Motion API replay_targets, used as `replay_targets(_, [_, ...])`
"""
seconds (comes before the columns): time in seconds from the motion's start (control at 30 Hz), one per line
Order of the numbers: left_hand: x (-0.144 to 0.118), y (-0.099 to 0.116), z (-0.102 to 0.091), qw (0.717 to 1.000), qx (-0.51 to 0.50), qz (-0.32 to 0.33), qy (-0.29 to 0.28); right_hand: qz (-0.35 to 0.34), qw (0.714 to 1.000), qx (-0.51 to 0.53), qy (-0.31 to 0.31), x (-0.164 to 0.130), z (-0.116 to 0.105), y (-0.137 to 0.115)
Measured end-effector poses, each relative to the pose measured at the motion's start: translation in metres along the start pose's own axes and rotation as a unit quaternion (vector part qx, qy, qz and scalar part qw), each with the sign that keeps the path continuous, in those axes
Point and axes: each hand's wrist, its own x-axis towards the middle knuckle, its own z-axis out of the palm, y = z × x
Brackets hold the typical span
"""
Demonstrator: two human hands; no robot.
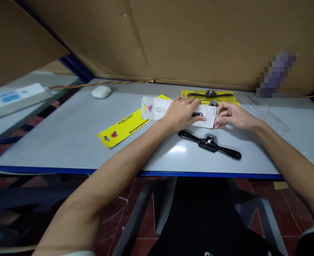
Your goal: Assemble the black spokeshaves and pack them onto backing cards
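A white printed packaging card [157, 110] with a red and blue logo and clear plastic over it lies across the middle of the table. My left hand [183, 112] rests over the card and grips it, the thumb near its lower edge. From under that hand pokes a black handle end [197, 114]; the rest is hidden. At the card's right end, the fingers of my right hand [233, 115] are pinched on its edge. Nearer to me lies a loose black spokeshave [209, 143]. A yellow spokeshave card [122, 129] lies partly under the white one.
Behind my hands are yellow cards [185, 94] with another black spokeshave [210, 94] on top. Clear plastic packaging [270, 113] lies to the right. A white rounded case [101, 91] sits at the back left, near a white power strip [15, 101]. A cardboard wall [199, 46] bounds the back.
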Motion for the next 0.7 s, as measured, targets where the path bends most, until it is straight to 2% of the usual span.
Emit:
replay_targets(0.4, [0.0008,-0.0006,0.0042,0.999,-0.006,-0.033,0.019,0.0,1.0,-0.011,0.025,0.0011,0.0045,0.0007])
replay_targets(0.53, [0.0007,0.0017,0.0032,0.999,0.005,-0.039,0.013,-0.019,0.999,-0.03,0.034,0.0014,0.0045,-0.0001])
replay_targets(0.7, [-0.0021,0.0022,-0.0009,1.0,0.025,-0.016,0.003,-0.03,0.998,-0.049,0.04,0.0026,0.003,0.0004])
